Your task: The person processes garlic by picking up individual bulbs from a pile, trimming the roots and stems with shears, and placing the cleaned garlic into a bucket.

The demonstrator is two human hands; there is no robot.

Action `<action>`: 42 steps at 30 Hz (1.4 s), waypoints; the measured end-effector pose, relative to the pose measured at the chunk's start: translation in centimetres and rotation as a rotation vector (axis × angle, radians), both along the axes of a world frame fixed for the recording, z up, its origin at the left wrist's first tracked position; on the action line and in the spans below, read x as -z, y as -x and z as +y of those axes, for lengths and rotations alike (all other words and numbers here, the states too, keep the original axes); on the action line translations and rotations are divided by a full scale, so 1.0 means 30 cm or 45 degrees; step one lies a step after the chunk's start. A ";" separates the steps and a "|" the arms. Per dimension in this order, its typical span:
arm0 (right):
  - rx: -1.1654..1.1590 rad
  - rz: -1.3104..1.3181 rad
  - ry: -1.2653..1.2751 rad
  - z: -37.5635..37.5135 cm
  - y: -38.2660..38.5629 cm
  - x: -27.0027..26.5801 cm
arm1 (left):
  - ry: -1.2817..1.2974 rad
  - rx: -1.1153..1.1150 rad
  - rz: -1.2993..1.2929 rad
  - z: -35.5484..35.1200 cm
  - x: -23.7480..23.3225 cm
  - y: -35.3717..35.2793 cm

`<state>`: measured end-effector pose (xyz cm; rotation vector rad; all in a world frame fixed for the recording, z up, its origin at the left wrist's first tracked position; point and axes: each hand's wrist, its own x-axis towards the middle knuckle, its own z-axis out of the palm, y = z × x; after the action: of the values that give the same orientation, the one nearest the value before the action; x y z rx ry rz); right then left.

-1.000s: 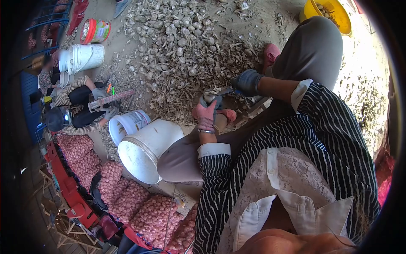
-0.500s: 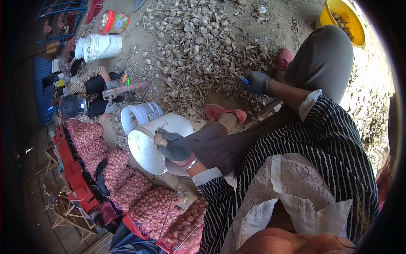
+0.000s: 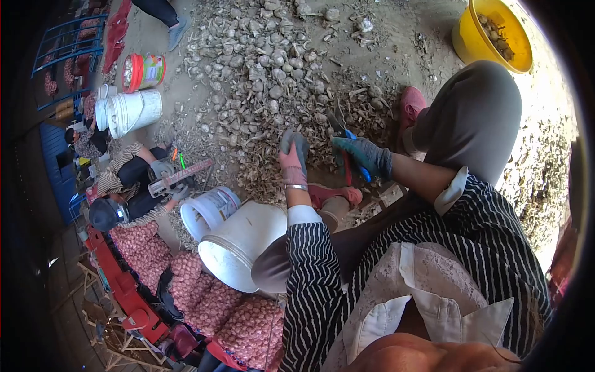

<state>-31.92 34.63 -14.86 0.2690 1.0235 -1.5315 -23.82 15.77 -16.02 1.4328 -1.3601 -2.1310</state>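
Observation:
My left hand (image 3: 294, 156), in a grey and pink glove, is over the near part of a heap of garlic bulbs (image 3: 273, 68) with dry stalks and leaves. Its fingers are curled; whatever is in them is hidden. Just to the right, my gloved right hand (image 3: 367, 157) grips pruning shears (image 3: 351, 134) with blue and red handles, blades pointing at the heap. A large white bucket (image 3: 248, 245) stands by my left knee, tilted in this view, with a second white bucket (image 3: 211, 212) touching or close beside it.
A yellow tub (image 3: 493, 37) with some bulbs in it stands at far right. Mesh sacks of garlic (image 3: 204, 297) line the lower left. A co-worker (image 3: 124, 186) sits at left near a long pinkish bar (image 3: 181, 177). More buckets (image 3: 134, 113) stand behind; another person's leg (image 3: 167, 18) shows at top.
My left hand has moved from the white bucket's rim to the heap, near the right hand. The shears now show more fully. The view has shifted, and a walking leg has appeared at top.

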 end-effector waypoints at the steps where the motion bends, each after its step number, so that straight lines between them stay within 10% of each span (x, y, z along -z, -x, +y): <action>1: 0.016 -0.004 -0.011 -0.001 0.012 -0.004 | 0.171 0.188 -0.009 -0.028 0.110 0.051; 9: 0.082 0.155 -0.234 0.000 0.021 0.042 | 1.344 1.271 -0.932 -0.032 0.313 0.502; 16: 0.219 0.225 -0.254 -0.003 0.054 0.014 | 1.219 1.448 -1.361 -0.084 0.387 0.645; 18: 0.120 0.206 -0.286 0.006 0.052 0.019 | 1.413 1.345 -1.230 -0.137 0.508 0.571; 20: 0.037 0.272 -0.294 0.009 0.068 0.007 | 0.578 0.661 -0.215 -0.247 0.705 0.472; 25: -0.284 0.951 -0.455 0.008 0.097 -0.027 | -0.585 -0.043 0.349 -0.124 0.280 0.267; 34: -0.602 1.446 -0.465 0.044 0.098 -0.145 | -0.328 -0.019 0.832 0.065 -0.036 -0.027; 42: -0.742 2.262 -0.349 0.084 0.010 -0.147 | 0.285 0.211 0.289 0.139 -0.080 -0.220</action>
<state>-32.21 37.17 -10.46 -1.3530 2.3356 -0.7796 -17.21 19.93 -13.63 0.9931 -1.6135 -2.0815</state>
